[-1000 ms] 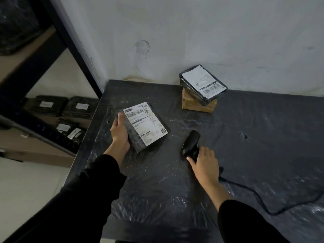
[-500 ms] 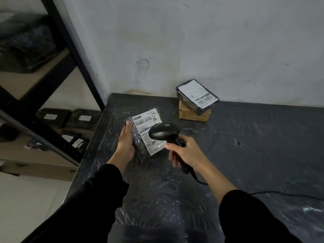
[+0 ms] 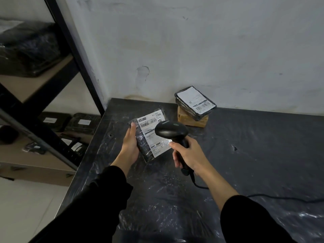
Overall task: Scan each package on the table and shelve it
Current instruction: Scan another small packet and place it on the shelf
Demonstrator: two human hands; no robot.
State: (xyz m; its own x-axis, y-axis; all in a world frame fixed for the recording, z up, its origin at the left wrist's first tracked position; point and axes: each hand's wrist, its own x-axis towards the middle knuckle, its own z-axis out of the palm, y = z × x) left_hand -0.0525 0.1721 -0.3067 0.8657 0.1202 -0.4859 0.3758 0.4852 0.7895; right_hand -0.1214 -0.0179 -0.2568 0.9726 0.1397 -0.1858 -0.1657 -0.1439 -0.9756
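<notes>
Left hand (image 3: 130, 146) holds the black wrapped package (image 3: 149, 135) along its left edge, white label up, low over the table (image 3: 254, 155). Right hand (image 3: 189, 155) has its fingers curled tight round the handle of the black scanner (image 3: 171, 131), whose head hangs over the label just right of the left hand. Its cable (image 3: 263, 196) trails off under the right forearm. Beyond the right hand, by the wall, a second package (image 3: 195, 102) lies on a cardboard box (image 3: 191, 119). A shelf (image 3: 43, 85) with dark parcels stands out past the left hand.

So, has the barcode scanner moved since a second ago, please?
Yes: the barcode scanner rose off the table, leftward toward the cardboard box, now over the package.
</notes>
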